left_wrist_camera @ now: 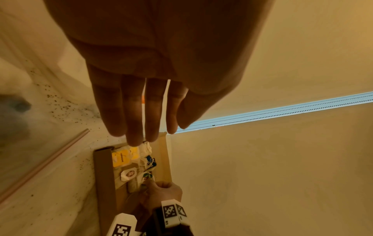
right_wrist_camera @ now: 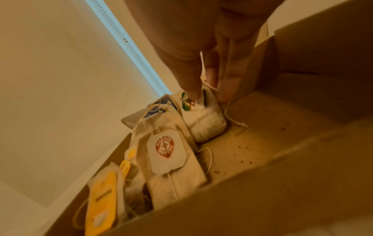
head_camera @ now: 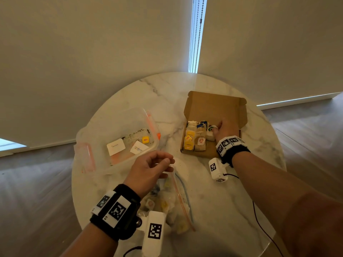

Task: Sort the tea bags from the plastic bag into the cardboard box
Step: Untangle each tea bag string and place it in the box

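Your right hand (head_camera: 225, 129) reaches into the cardboard box (head_camera: 215, 108) and pinches a white tea bag (right_wrist_camera: 203, 121) with a green-and-red tag, thumb and fingers (right_wrist_camera: 226, 83) closed on its upper end as it stands against the sorted rows. Treat it as nearly weightless, soft and easily torn (the paper creases, the string snags); you should hold the tag or the folded top edge, not the filled belly. Beside it lie a tan bag with a red-printed tag (right_wrist_camera: 168, 150), blue-tagged bags (right_wrist_camera: 161, 105) and yellow-tagged bags (right_wrist_camera: 102, 198), packed at the box's left side, the right floor bare but for dark specks.

Your left hand (head_camera: 150, 167) hovers above the plastic bag (head_camera: 172, 206), which lies on the marble table (head_camera: 222, 210). Whether its lightly bent fingers pinch the film cannot be told. The bag holds more tea bags (blurred). A clear plastic container (head_camera: 118, 138) with paper packets sits farther back.
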`<action>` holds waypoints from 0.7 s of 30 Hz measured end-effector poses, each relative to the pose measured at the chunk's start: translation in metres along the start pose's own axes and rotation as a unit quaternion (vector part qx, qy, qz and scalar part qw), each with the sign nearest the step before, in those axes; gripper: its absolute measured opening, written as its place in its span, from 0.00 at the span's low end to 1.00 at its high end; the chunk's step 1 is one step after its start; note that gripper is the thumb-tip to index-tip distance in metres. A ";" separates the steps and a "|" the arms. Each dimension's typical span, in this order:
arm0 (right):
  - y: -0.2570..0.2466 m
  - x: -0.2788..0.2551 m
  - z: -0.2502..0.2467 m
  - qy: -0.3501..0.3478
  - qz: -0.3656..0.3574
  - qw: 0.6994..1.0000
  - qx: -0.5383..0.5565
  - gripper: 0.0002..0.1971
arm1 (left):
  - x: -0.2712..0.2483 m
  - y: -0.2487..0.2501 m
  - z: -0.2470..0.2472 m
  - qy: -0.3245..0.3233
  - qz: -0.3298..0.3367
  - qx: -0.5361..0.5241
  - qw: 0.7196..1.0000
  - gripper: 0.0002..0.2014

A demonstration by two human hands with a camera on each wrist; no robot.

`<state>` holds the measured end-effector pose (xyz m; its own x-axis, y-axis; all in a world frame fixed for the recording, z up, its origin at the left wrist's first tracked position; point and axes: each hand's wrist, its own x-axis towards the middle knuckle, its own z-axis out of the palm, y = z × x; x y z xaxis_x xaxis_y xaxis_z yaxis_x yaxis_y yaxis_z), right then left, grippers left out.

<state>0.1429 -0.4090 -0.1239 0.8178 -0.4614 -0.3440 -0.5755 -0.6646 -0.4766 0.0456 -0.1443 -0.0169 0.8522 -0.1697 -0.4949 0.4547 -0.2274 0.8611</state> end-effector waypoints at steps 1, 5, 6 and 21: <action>0.002 -0.001 -0.001 0.000 0.012 1.000 0.001 0.10 | 0.000 0.000 -0.001 -0.001 0.001 0.003 1.000 0.07; 0.006 -0.006 -0.004 -0.027 0.033 0.999 -0.001 0.15 | -0.001 -0.001 -0.002 0.001 0.006 0.001 1.000 0.07; 0.008 -0.006 -0.003 -0.035 0.032 0.999 0.001 0.15 | -0.001 -0.001 -0.002 0.002 0.008 0.000 1.000 0.07; 0.008 -0.041 -0.022 0.000 -0.039 0.999 0.002 0.12 | -0.005 0.009 0.011 -0.101 -0.024 0.098 0.990 0.07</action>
<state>0.1050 -0.4079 -0.0961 0.8600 -0.4088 -0.3055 -0.5103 -0.6957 -0.5056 0.0428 -0.1560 -0.0081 0.7519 -0.3385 -0.5658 0.4184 -0.4182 0.8062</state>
